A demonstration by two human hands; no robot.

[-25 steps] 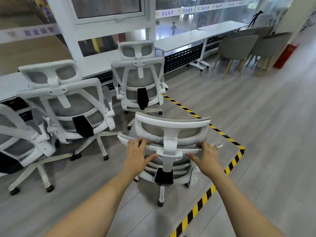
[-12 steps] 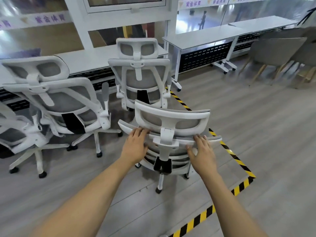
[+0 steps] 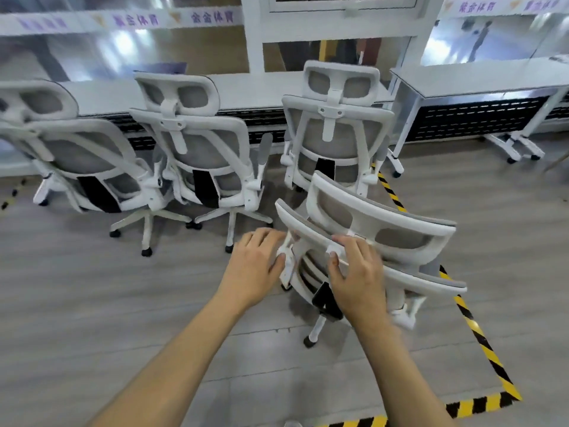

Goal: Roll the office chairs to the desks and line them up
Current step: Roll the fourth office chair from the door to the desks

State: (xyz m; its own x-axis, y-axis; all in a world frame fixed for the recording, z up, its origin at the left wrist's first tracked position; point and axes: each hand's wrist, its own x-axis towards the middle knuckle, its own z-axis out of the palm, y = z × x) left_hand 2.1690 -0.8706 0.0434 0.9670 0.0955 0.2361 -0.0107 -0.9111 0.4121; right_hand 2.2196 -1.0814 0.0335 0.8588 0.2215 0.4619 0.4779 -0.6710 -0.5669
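Observation:
A white office chair (image 3: 385, 223) with grey mesh stands just in front of me, its back turned at an angle on the grey floor. My left hand (image 3: 255, 266) grips the left end of its backrest frame. My right hand (image 3: 357, 272) holds the top rim of the backrest near the middle, fingers over the rim and thumb beneath. Three matching chairs stand in a row at the long white desk (image 3: 261, 87): one straight ahead (image 3: 335, 134), one in the middle (image 3: 197, 149) and one at the far left (image 3: 77, 155).
A second white desk (image 3: 477, 81) on castors stands at the right, with a gap between it and the long desk. Yellow-and-black tape (image 3: 480, 334) marks a line on the floor to the right of the held chair. Glass walls run behind the desks.
The held chair has swung, its back now angled down to the right, and it sits nearer the row. Both hands have shifted left along the backrest. My view has turned left.

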